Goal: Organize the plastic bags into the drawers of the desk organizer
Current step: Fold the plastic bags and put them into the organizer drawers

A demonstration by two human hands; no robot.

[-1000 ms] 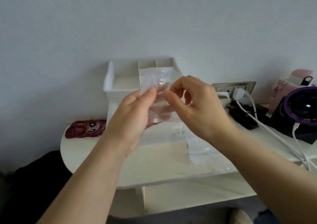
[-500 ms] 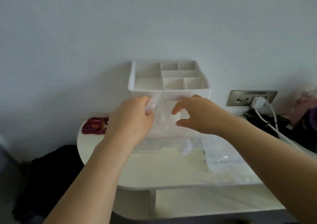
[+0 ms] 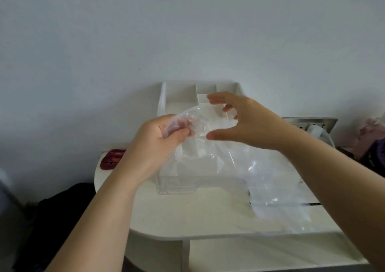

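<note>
A white desk organizer (image 3: 179,96) with open top compartments stands against the wall; a clear drawer (image 3: 177,185) at its base is pulled out. My left hand (image 3: 154,144) grips a crumpled clear plastic bag (image 3: 200,125) in front of the organizer. My right hand (image 3: 245,123) hovers to the right of the bag with thumb and fingers spread, holding nothing. More clear plastic bags (image 3: 277,192) lie in a loose heap on the table to the right of the drawer.
The white table (image 3: 187,219) has a rounded front left corner and a lower shelf (image 3: 260,253). A red phone case (image 3: 111,160) lies at its left edge. A wall socket (image 3: 312,122) with a white plug, and pink and purple items, sit at the right.
My right hand has let go of the bag and opened. My left hand has bunched the bag up and lifted it in front of the organizer. The view has shifted.
</note>
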